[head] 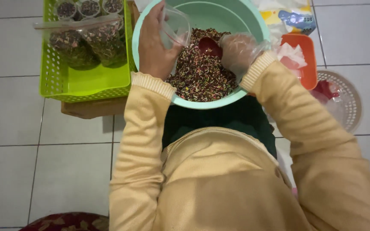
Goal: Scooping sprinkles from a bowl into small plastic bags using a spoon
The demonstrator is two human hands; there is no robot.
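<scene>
The left hand (153,42) grips an empty clear bag (174,28) over the mint basin (253,25). The gloved right hand (238,51) holds a red scoop (209,46) in the dried mix (202,77)

One mint bowl (253,25), one green basket (86,83), one orange tray (307,64), one red scoop (209,46)

1. Basin (253,25): pale mint green, at 12 o'clock.
2. Dried mix (200,75) inside: speckled dark brown, maroon, green.
3. Scoop (209,46): dark red.
4. Right hand (238,51): clear glove.
5. Left hand (153,45): bare, holding clear bag (177,25).
6. Basket (82,81): lime green, perforated, at 10 o'clock.
7. Tray (307,64): orange, at 2 o'clock.
8. Round lattice basket (352,102): cream, at 3 o'clock.
9. Sleeves (138,141): pale yellow, ribbed.
10. Floor tiles (9,111): white, grey joints.
</scene>
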